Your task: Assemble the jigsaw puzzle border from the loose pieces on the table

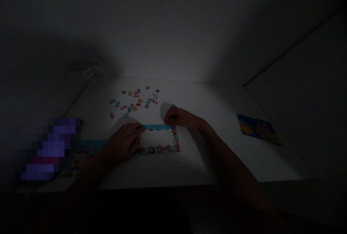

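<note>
On the pale table lies a jigsaw border (158, 150), a rectangle of joined colourful pieces around a bare middle. My left hand (123, 143) rests over its left side, with bent fingers and thumb closed at the upper left corner; that side is largely hidden under the hand. At the upper right corner, my right hand (182, 117) has its fingers curled together in a pinch just above the top edge. Whatever it holds is hidden. A jigsaw piece (174, 106) shows just behind the right hand's knuckles. The picture is very dark.
Several loose jigsaw pieces (132, 105) are scattered beyond the border. A cartoon picture sheet (78, 161) lies partly under my left forearm. A purple, blurred-out object (54, 149) is at far left. A blue picture packet (258, 129) lies at right. Walls stand behind the table.
</note>
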Demonstrator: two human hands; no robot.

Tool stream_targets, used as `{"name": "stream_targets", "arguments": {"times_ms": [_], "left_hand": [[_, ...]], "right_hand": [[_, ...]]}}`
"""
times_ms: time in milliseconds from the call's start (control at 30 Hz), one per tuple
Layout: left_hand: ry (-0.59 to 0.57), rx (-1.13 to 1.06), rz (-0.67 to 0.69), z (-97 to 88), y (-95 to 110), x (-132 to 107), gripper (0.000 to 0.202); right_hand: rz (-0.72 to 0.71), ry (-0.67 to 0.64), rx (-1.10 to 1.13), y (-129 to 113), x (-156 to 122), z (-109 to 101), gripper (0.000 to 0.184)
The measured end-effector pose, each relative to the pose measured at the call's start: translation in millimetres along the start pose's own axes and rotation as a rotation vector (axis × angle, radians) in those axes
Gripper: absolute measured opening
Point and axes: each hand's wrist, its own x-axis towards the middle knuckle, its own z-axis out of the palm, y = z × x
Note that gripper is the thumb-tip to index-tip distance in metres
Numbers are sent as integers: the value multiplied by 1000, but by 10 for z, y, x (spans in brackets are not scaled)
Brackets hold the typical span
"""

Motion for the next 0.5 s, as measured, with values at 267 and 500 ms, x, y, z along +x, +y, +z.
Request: {"name": "stream_targets", "arguments": {"times_ms": [267, 500], "left_hand": [[84, 18, 47, -34, 32, -21, 35], [168, 51, 59, -51, 49, -50, 33]], "right_hand": [[16, 25, 15, 2, 14, -7, 11], [43, 87, 107, 34, 29, 19, 11]]}}
